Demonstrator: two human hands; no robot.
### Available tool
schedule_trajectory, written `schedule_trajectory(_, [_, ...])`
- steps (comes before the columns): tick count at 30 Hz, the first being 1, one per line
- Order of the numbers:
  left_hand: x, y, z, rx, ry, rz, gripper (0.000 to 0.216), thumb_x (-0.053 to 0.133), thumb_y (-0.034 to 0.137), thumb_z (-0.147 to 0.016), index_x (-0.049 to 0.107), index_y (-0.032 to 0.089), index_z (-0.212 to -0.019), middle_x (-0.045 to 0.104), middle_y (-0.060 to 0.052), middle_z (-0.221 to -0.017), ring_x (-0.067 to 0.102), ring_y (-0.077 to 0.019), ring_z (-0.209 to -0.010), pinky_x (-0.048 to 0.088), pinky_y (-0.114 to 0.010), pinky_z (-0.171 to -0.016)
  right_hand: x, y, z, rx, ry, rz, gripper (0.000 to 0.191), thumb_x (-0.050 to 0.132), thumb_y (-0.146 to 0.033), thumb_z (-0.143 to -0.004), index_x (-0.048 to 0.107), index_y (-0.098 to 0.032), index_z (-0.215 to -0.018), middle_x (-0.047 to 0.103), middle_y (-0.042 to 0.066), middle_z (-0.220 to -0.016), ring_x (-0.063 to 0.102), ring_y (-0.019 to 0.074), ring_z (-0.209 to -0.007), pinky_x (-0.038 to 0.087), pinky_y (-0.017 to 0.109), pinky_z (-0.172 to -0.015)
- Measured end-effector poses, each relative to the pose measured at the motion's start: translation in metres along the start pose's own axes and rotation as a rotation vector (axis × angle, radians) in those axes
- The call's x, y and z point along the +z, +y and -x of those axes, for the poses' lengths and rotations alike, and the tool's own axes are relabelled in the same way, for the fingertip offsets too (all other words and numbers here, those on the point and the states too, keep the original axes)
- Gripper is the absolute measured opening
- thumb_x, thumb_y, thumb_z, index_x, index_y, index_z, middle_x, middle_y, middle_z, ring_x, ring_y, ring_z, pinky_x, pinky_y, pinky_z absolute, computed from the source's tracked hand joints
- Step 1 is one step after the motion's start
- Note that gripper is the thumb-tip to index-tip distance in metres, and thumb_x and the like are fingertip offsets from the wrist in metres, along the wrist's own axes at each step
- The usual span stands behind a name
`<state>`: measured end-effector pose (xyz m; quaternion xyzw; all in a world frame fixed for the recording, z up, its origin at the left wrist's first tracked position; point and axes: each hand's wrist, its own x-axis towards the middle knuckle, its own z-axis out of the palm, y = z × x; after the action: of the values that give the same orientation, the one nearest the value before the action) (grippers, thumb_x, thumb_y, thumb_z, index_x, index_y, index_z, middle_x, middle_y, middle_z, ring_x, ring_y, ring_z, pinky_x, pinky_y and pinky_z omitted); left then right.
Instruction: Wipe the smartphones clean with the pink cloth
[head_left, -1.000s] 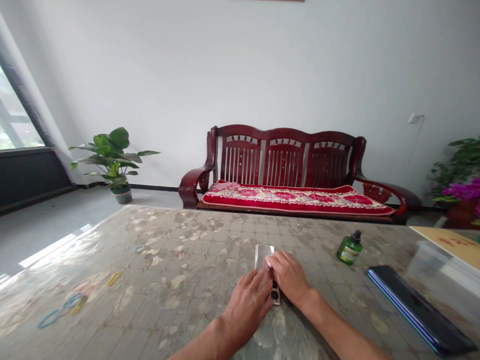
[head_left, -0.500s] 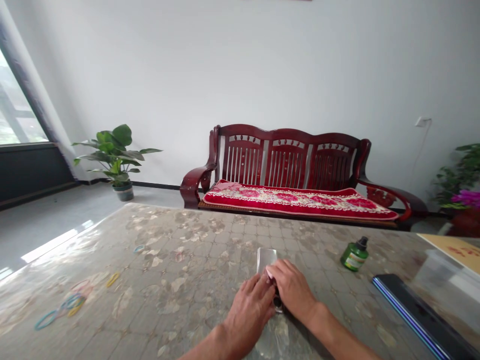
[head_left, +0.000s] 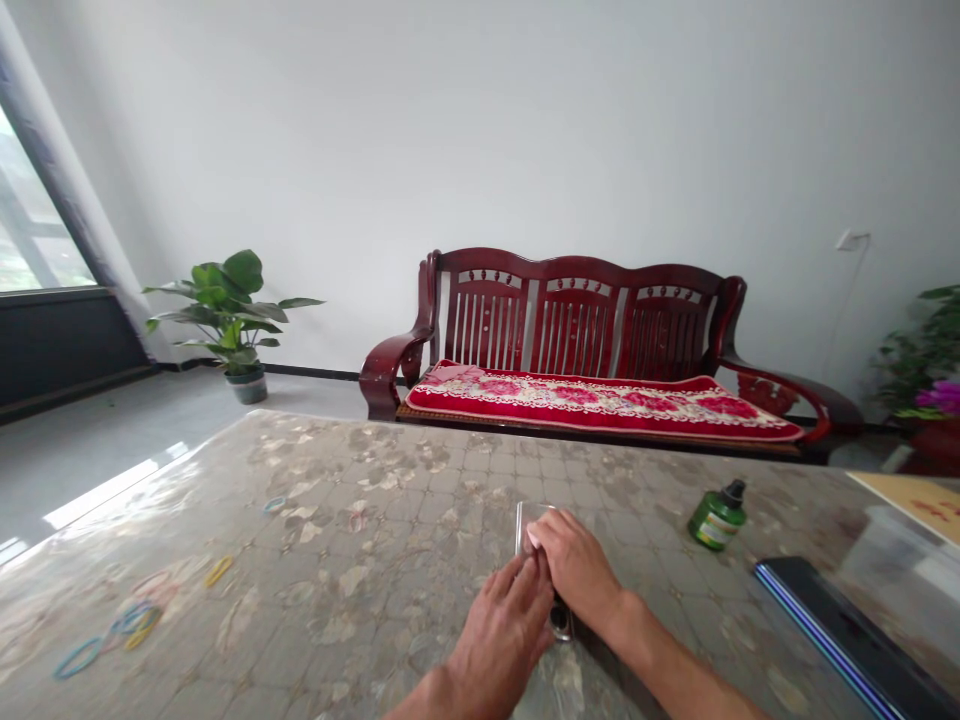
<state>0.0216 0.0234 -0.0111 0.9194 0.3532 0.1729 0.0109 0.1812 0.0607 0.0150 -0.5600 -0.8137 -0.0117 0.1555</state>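
A narrow, flat, shiny object [head_left: 528, 515] lies lengthwise on the table under both hands. Its far end looks clear or silvery, and a dark round part with a shiny rim shows at its near end. Most of it is hidden, so its exact kind cannot be told. My left hand [head_left: 504, 618] rests on its near half, fingers together and pressed against it. Over its middle, my right hand [head_left: 576, 562] is closed with bent fingers. A small pale bit shows at the right fingertips, too small to name. The fingertips of both hands touch or nearly touch.
Right of my hands stand a green bottle [head_left: 718, 515] with a black cap, a dark phone [head_left: 832, 620] and a clear plastic box [head_left: 892, 570]. Several coloured rubber bands [head_left: 78, 658] lie on the left. Beyond the patterned table [head_left: 315, 600] is a wooden bench [head_left: 577, 330].
My right hand has shifted slightly away from me along the shiny object, covering more of its far end. The dark round part at the near end shows more. The view has moved slightly.
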Motion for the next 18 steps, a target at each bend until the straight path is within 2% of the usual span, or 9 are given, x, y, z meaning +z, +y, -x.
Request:
schedule_trajectory(4, [0.003, 0.000, -0.001, -0.007, 0.008, -0.016, 0.042, 0.061, 0.026, -0.094, 0.050, 0.020, -0.134, 0.050, -0.013, -0.144, 0.047, -0.0308, -0.132, 0.046, -0.043, -0.105, 0.000, -0.001, 0.006, -0.049, 0.003, -0.015, 0.020, 0.048, -0.011, -0.094, 0.062, -0.022, -0.084, 0.062, 0.001, -0.091, 0.054, 0.0167, -0.087, 0.039, 0.026, -0.078])
schedule_trajectory(9, [0.004, 0.001, -0.001, -0.003, -0.004, -0.023, 0.044, 0.063, 0.029, -0.094, 0.049, 0.018, -0.134, 0.054, -0.013, -0.139, 0.049, -0.0311, -0.129, 0.045, -0.044, -0.105, 0.006, 0.007, -0.034, 0.044, 0.008, 0.001, 0.021, 0.048, -0.013, -0.094, 0.065, -0.022, -0.087, 0.062, 0.002, -0.093, 0.054, 0.0167, -0.091, 0.039, 0.026, -0.080])
schedule_trajectory(12, [0.001, 0.001, -0.002, -0.013, -0.022, 0.000, 0.042, 0.066, 0.028, -0.091, 0.052, 0.019, -0.130, 0.055, -0.012, -0.137, 0.051, -0.0304, -0.126, 0.047, -0.044, -0.103, 0.007, 0.006, -0.045, 0.100, -0.005, 0.008, 0.021, 0.049, -0.015, -0.093, 0.067, -0.023, -0.087, 0.062, 0.002, -0.094, 0.053, 0.0168, -0.093, 0.039, 0.025, -0.081])
schedule_trajectory(14, [0.001, 0.001, -0.003, -0.017, -0.016, 0.011, 0.042, 0.068, 0.027, -0.090, 0.053, 0.020, -0.128, 0.055, -0.011, -0.137, 0.051, -0.0298, -0.127, 0.047, -0.042, -0.103, 0.006, 0.003, -0.038, 0.089, -0.010, 0.009, 0.021, 0.049, -0.014, -0.093, 0.067, -0.022, -0.084, 0.061, 0.002, -0.093, 0.053, 0.0167, -0.092, 0.039, 0.025, -0.080])
schedule_trajectory(18, [0.004, 0.002, -0.003, -0.026, 0.022, 0.002, 0.046, 0.073, 0.030, -0.087, 0.054, 0.019, -0.127, 0.052, -0.013, -0.140, 0.049, -0.0317, -0.130, 0.047, -0.043, -0.104, 0.000, -0.005, -0.011, -0.042, -0.034, -0.020, 0.024, 0.047, -0.013, -0.094, 0.065, -0.022, -0.082, 0.060, 0.001, -0.091, 0.052, 0.0154, -0.090, 0.039, 0.024, -0.079])
